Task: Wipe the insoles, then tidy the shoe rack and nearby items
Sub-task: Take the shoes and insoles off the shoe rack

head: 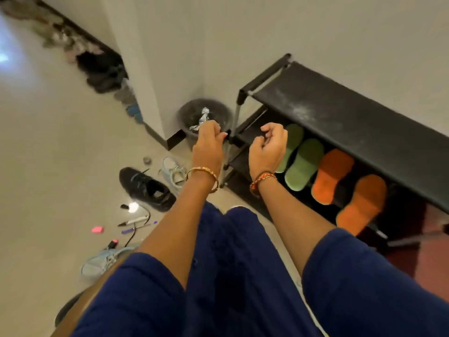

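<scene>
Foil (203, 119) pinching in left hand (208, 142) over bin (220, 110) at 11 o'clock of rack (340, 110), likely for dropping; right hand (268, 147) hanging loose-curled, grasping nothing

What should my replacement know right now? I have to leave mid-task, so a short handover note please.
Left hand pinches crumpled foil over the dark bin. Right hand holds nothing, fingers loosely curled.
Shoe rack: top shelf dusty; green slippers and orange slippers sit on the lower shelf.
Floor: black shoe, two light blue sneakers, pens and markers, a cable.
Insoles not in view; wiping cannot be confirmed.
Left: drop the foil, gather loose shoes and small items, wipe the rack top.
</scene>
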